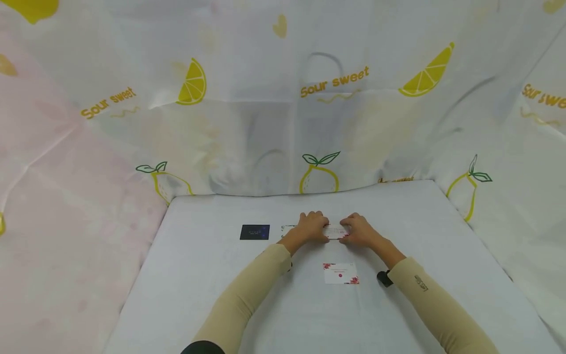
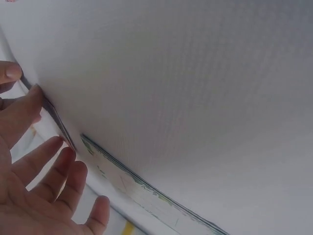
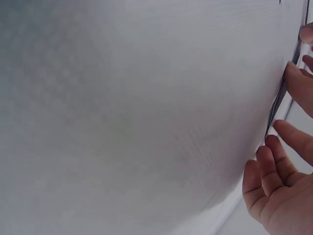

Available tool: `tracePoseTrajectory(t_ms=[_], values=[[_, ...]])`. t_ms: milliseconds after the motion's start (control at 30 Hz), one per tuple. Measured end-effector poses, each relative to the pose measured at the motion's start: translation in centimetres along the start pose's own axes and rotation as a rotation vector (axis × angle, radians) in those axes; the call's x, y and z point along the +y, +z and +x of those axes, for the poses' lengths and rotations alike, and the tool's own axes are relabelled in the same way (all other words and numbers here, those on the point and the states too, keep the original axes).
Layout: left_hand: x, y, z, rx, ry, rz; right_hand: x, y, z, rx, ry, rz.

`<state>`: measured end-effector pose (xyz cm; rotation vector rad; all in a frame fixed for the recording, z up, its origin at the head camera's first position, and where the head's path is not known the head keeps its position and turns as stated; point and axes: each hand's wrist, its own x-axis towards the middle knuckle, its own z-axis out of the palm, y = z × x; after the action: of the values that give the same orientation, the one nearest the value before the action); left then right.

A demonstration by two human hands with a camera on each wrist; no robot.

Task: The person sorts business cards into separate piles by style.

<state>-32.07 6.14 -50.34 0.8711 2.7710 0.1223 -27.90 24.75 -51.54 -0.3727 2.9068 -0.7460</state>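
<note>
A white card (image 1: 335, 231) with small print lies on the table's far half, between the two hands. My left hand (image 1: 313, 226) holds its left end between thumb and fingers. At the right end my right hand (image 1: 358, 231) pinches it the same way. In the left wrist view the card's thin edge (image 2: 61, 125) shows beside the fingertips, and in the right wrist view a dark card edge (image 3: 278, 105) meets the right thumb. Partly hidden behind my left hand is a leaf-patterned card (image 1: 287, 229), which looks like a small stack in the left wrist view.
A dark blue card (image 1: 255, 232) lies further left. Nearer the body rests a white card with red flowers (image 1: 341, 274). All lie on a white-covered table (image 1: 199, 295). A lemon-printed curtain (image 1: 265, 123) hangs behind and at the sides.
</note>
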Motion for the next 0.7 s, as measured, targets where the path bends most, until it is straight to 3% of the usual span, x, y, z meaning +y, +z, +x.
tracePoseTrajectory(t_ms=[700], values=[[-1.4,-0.1,0.1,-0.029,0.052,-0.065,1.2,-0.1,-0.1,-0.001,0.015,0.085]])
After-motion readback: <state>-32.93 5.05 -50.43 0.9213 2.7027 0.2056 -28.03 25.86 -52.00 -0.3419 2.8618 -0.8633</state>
